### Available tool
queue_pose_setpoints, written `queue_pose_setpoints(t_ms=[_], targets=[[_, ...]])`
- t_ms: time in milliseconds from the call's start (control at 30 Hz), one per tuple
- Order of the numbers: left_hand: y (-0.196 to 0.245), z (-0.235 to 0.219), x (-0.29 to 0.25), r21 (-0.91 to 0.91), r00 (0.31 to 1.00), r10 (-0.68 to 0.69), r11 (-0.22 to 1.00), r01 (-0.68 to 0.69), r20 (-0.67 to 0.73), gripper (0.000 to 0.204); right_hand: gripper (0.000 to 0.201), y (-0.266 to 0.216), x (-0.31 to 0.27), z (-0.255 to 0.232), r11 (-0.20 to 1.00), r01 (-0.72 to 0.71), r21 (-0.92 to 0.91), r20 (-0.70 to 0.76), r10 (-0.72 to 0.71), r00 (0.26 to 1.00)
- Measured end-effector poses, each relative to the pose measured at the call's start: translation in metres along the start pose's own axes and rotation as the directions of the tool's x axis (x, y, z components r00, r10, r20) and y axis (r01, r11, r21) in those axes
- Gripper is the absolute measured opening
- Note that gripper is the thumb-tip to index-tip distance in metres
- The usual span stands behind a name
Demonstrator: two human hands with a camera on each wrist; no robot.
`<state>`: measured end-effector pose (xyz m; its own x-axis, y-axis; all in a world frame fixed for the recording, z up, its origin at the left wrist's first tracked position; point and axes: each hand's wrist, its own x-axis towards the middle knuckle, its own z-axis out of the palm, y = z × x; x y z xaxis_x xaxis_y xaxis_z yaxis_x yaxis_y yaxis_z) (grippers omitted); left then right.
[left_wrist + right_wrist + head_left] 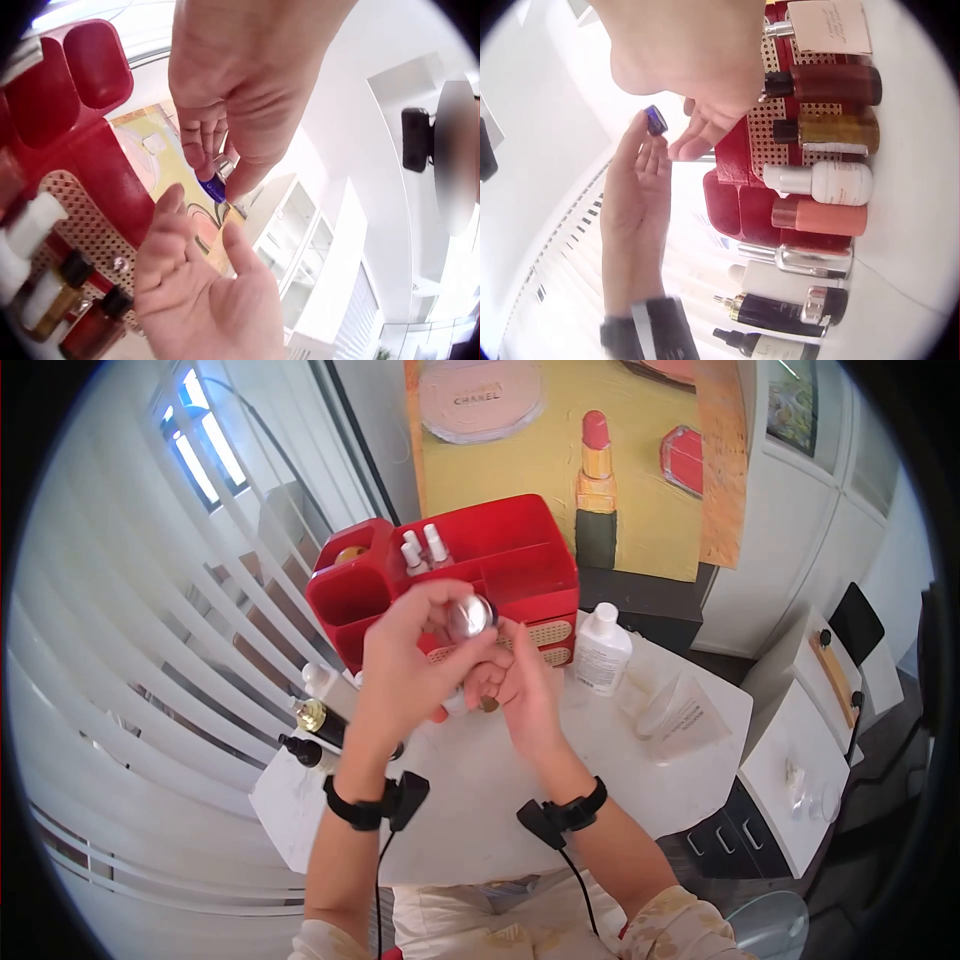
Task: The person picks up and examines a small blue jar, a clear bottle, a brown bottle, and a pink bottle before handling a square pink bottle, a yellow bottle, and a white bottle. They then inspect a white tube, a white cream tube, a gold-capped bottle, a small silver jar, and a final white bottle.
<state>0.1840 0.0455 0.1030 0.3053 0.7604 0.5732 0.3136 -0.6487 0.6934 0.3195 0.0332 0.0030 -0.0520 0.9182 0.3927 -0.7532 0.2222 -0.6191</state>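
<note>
A small round jar with a shiny silver top (470, 617) is pinched between the thumb and fingers of my left hand (400, 660). Both wrist views show its blue side (213, 187) (655, 120). My right hand (525, 695) is just beside and below the jar, fingers loosely bent. In the left wrist view the right palm (210, 300) faces up, holding nothing, apart from the jar. The right wrist view shows my left hand (637, 191) gripping the jar near the right fingertips.
Behind the hands stands a red organizer (520, 525) with white-capped bottles (433, 543). A white bottle (604, 650) and a clear pouch (685, 722) are on the right of the marble table (470, 800). Several bottles, including a black one with a gold neck (320, 720), line the left.
</note>
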Motion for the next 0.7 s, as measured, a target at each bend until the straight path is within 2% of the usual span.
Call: queue_pose_setpoints(t_ms=[33, 100, 133, 233, 267, 367, 433, 567, 700], targets=[[0.0, -0.001, -0.013, 0.13, 0.998, 0.054, 0.99, -0.049, -0.028, 0.038, 0.049, -0.001, 0.001, 0.003, 1.0, -0.026, 0.018, -0.016, 0.026, 1.0], [-0.009, 0.005, -0.03, 0.132, 0.987, 0.125, 0.985, -0.111, -0.105, 0.038, 0.05, -0.003, 0.0, 0.01, 0.996, -0.075, 0.049, -0.05, 0.078, 0.996], [-0.007, 0.005, -0.038, 0.208, 0.982, 0.135, 0.972, -0.105, -0.135, 0.039, 0.047, 0.001, 0.0, 0.002, 0.994, -0.097, 0.043, 0.002, 0.097, 0.995], [-0.026, 0.009, -0.05, 0.263, 0.949, 0.26, 0.942, -0.209, -0.176, 0.042, 0.041, 0.004, -0.002, 0.001, 0.987, -0.158, -0.023, 0.0, 0.158, 0.987], [-0.03, 0.01, -0.052, 0.256, 0.947, 0.266, 0.942, -0.215, -0.182, 0.045, 0.038, 0.006, -0.002, -0.004, 0.984, -0.178, 0.013, 0.016, 0.178, 0.984], [-0.028, 0.009, -0.057, 0.0, 0.974, 0.127, 0.992, -0.13, -0.188, 0.044, 0.04, 0.012, 0.001, -0.018, 0.978, -0.201, 0.058, 0.116, 0.194, 0.974], [-0.039, 0.011, -0.059, -0.077, 0.972, 0.09, 0.991, -0.109, -0.216, 0.044, 0.04, 0.011, -0.001, -0.01, 0.983, -0.183, 0.01, 0.056, 0.182, 0.982], [-0.051, 0.012, -0.063, -0.194, 0.968, 0.032, 0.978, -0.082, -0.249, 0.037, 0.039, 0.014, -0.002, -0.008, 0.981, -0.193, -0.018, 0.036, 0.194, 0.98], [-0.063, 0.015, -0.068, -0.23, 0.951, 0.058, 0.964, -0.132, -0.303, 0.029, 0.036, 0.017, -0.004, -0.009, 0.979, -0.2, -0.038, 0.048, 0.202, 0.978]])
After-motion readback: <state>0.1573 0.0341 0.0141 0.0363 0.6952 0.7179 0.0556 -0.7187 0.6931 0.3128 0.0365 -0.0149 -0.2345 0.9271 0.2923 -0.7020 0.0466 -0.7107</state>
